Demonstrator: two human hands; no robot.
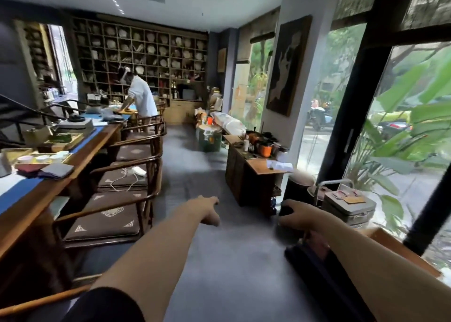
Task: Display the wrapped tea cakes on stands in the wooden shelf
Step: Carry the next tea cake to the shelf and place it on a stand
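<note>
Far across the room stands the wooden shelf (140, 53); left hand (207, 210) loose, right hand (296, 215) seemingly gripping something dark.

A tall wooden grid shelf (141, 53) fills the far wall at about eleven o'clock, its square compartments holding pale round wrapped tea cakes (150, 36) stood upright, though blur hides the stands. Along the nine o'clock side runs a long brown wooden table (31, 201) carrying a blue cloth runner (17, 195), small white cups (42, 158) on a tray, and folded grey and red cloths (46, 170). At one o'clock a low dark wooden cabinet (244, 175) bears an orange pot (265, 150) and white papers (280, 165).
</note>
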